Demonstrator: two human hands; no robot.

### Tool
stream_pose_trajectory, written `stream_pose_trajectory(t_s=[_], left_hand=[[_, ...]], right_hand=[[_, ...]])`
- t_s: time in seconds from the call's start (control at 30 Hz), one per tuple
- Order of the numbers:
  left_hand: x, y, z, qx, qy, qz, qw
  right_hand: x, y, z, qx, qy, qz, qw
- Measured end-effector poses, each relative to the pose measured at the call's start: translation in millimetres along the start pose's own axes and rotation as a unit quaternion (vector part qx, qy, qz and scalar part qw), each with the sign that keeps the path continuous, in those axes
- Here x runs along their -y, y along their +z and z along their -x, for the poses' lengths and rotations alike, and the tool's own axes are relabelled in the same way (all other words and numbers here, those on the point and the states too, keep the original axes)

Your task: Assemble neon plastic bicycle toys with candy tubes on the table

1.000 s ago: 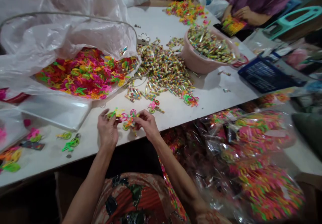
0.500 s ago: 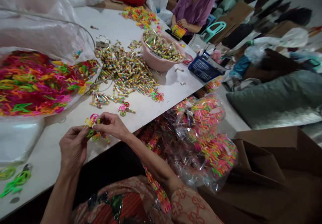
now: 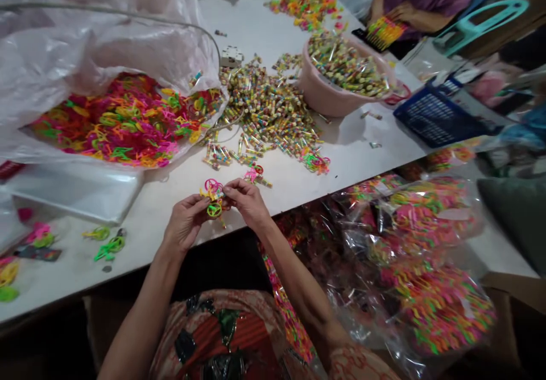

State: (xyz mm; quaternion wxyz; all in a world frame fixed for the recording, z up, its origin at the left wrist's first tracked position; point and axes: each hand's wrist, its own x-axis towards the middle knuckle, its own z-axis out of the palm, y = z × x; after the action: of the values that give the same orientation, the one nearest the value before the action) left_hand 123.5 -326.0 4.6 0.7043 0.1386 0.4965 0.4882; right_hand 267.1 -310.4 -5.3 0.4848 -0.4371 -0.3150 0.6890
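Pink, yellow and green plastic makes up a small cluster (image 3: pixel 214 208), held above the table (image 3: pixel 160 201) just inside its near edge. The left hand (image 3: pixel 187 219) and right hand (image 3: pixel 248 202) are near each other, thumb and finger of each pinched on the cluster; which piece each grips is too small to tell. If either pinch slackens, a piece could slip over that edge, perhaps towards the clear bags (image 3: pixel 443 306) lying lower down on the right. The edge slants away to the right, leaving less tabletop on that side of the hands.

Just beyond them lies a loose bunch (image 3: pixel 251 176); a forward sweep could knock it or snag its rings. Leftward, white tabletop shows before some green pieces (image 3: pixel 111 247) and a stack of film (image 3: pixel 77 189).

Farther off, a sack (image 3: pixel 123 56) of bright pieces and a heap of tubes (image 3: pixel 268 107) narrow the forward reach; a bump could scatter tubes. The widest white stretch runs right, below a pink basin (image 3: pixel 327 100). Across the table, a co-worker's hands (image 3: pixel 403 12) hold a yellow bunch (image 3: pixel 386 32), well apart.
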Motion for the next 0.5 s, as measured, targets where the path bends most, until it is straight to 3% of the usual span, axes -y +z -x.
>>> stream_pose_trajectory(t_s=[0.33, 0.5], left_hand=[[-3.5, 0.2, 8.3, -0.002, -0.055, 0.006, 0.998], [4.1, 1.6, 6.5, -0.036, -0.026, 0.005, 0.999]], right_hand=[[-2.8, 6.2, 3.7, 0.006, 0.038, -0.079, 0.996], [-3.3, 3.2, 5.0, -0.001, 0.02, -0.06, 0.998]])
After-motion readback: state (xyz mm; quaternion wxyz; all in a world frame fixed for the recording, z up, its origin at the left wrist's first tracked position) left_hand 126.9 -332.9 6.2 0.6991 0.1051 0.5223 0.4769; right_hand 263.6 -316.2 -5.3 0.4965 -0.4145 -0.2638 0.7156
